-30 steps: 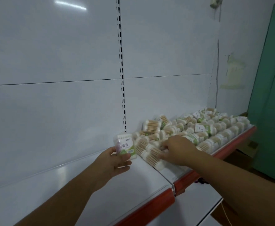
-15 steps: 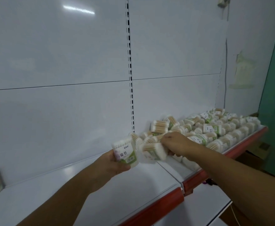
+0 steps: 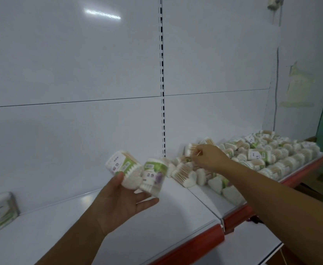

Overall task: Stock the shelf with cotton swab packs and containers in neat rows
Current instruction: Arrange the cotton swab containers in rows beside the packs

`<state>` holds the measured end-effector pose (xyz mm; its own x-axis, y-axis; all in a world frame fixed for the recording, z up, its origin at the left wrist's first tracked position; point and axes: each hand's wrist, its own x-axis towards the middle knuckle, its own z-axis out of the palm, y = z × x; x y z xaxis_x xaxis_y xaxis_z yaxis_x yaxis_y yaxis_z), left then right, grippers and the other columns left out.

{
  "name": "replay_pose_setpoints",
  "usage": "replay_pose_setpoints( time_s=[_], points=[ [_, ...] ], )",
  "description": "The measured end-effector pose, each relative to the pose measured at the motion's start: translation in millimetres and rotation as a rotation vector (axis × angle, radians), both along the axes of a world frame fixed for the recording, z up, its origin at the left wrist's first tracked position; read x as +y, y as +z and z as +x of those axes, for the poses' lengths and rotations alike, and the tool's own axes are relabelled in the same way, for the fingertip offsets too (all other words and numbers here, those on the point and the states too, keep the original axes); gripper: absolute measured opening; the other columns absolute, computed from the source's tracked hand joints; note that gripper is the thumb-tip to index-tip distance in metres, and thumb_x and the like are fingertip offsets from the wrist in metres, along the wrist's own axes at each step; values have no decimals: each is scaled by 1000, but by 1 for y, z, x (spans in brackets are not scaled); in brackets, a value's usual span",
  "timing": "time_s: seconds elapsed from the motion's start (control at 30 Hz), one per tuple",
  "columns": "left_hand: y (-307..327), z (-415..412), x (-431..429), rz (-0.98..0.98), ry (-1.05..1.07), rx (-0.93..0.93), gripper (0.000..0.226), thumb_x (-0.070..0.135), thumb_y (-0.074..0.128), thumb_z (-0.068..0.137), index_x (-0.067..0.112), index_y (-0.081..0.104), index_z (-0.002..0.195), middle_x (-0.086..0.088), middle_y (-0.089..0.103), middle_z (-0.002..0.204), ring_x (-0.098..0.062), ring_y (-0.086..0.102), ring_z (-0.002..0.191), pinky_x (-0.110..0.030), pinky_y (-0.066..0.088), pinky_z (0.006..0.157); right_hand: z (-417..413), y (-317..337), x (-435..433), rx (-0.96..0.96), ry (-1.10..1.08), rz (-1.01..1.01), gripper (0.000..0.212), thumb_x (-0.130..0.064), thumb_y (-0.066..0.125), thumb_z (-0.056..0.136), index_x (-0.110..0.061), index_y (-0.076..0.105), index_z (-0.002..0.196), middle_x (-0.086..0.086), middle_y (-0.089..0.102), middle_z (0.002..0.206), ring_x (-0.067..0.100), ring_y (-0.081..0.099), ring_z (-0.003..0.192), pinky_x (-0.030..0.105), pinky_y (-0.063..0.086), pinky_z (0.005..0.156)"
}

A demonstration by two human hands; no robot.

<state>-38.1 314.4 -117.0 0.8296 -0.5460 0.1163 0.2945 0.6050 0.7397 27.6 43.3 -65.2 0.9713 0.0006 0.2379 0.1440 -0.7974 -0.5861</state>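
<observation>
Above the white shelf (image 3: 51,236), the left hand (image 3: 118,205) lies palm up and holds two blurred swab packs side by side. Its thumb (image 3: 118,179) presses the foot of the first pack (image 3: 121,166). Its fingers (image 3: 147,201), loosely curled, lie under the second pack (image 3: 154,175), which touches the first on its right. Both packs tilt, with green-and-white labels towards the camera and white cotton tips at their lower ends.

Right of those fingers and farther back, the right hand (image 3: 210,159) reaches into the pile (image 3: 267,155) of swab packs covering the neighbouring shelf section up to the back panel (image 3: 80,64). Its fingers are bent, the tips drawn together against the top pack (image 3: 190,149) at the pile's left end; whether they grip it cannot be told. More packs lie just below that hand, some on their sides with wooden sticks showing, a few at the seam between the two sections.

Far left of the left fingers, well apart, a blurred tub (image 3: 0,211) with a green label stands on the shelf against the back panel. A slotted upright (image 3: 162,92) runs down the panel and ends just behind the second pack. A red strip (image 3: 191,249) edges the shelf front, with a lower shelf (image 3: 252,249) beneath it.
</observation>
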Motion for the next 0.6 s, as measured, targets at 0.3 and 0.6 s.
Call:
replay_pose_setpoints(
  time_s=[0.3,0.6],
  points=[
    [-9,-20,43,62,171,4,84,42,88,57,18,54,130,-20,52,138,-48,49,123,-60,44,95,36,-71,-5,-209,329,-1110,54,-25,50,89,-21,35,141,-1,29,150,23,17,143,47,13,114],
    [-11,-64,61,36,273,51,67,37,94,48,11,71,105,-23,53,135,-47,45,124,-59,46,94,51,-64,-13,-395,491,-1157,43,-32,43,89,-28,44,132,-8,51,131,14,44,125,28,25,105]
  ],
)
